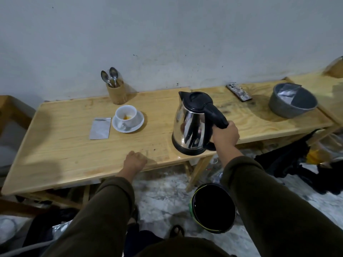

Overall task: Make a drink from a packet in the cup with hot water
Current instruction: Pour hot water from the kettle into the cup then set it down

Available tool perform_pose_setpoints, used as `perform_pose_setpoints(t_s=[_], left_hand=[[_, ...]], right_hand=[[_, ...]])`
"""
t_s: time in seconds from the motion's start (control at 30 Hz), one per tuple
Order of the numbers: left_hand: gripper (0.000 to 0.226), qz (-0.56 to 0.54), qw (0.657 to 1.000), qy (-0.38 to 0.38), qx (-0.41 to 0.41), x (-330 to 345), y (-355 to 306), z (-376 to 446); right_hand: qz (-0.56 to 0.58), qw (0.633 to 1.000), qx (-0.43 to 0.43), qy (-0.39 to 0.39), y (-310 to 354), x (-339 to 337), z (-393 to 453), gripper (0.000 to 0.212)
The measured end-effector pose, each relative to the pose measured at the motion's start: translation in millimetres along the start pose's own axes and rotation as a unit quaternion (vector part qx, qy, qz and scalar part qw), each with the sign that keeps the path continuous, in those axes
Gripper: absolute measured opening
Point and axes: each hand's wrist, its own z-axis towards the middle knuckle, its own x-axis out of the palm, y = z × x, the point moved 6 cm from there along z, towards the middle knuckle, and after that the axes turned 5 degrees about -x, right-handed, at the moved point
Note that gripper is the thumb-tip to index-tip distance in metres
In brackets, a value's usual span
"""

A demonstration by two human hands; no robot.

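Note:
A white cup (126,115) stands on a white saucer (138,121) on the wooden table (65,149), with a little orange powder at its bottom. A silver packet (100,127) lies flat just left of the saucer. The steel kettle (191,125) with a black lid and handle stands near the table's front right edge. My right hand (225,135) is closed around the kettle's handle. My left hand (134,160) rests on the front edge of the table, fingers curled, holding nothing.
A wooden holder (116,93) with two spoons stands behind the cup by the wall. A phone (239,92) and a grey bowl (291,106) holding packets sit on the adjoining table to the right. A black bin (213,208) is on the floor below.

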Motion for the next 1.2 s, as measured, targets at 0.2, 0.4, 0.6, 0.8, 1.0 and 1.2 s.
perform_pose_setpoints(t_s=[0.2,0.4,0.6,0.8,1.0,1.2], left_hand=[[0.040,-0.051,0.998,-0.005,-0.027,-12.1,11.5,-4.3],[0.045,-0.170,0.982,-0.018,-0.079,-29.5,27.3,10.0],[0.060,-0.378,0.913,-0.023,-0.152,-57.0,47.4,40.7],[0.072,-0.508,0.846,-0.001,-0.164,-82.7,52.4,77.3],[0.070,-0.503,0.847,0.040,-0.167,-87.8,60.6,106.1],[0.077,-0.517,0.837,0.064,-0.169,-87.4,60.1,117.4]], right_hand=[[0.033,0.999,0.008,-0.025,3.4,8.1,-0.7,0.014],[0.005,0.999,-0.030,-0.030,35.2,19.6,-0.1,0.019],[-0.064,0.994,-0.093,0.009,73.1,40.8,1.0,0.022],[-0.145,0.973,-0.169,0.056,119.8,77.7,-2.9,0.015],[-0.242,0.940,-0.223,0.089,149.6,116.0,-8.7,0.021],[-0.316,0.913,-0.235,0.108,167.2,138.7,-19.0,0.016]])
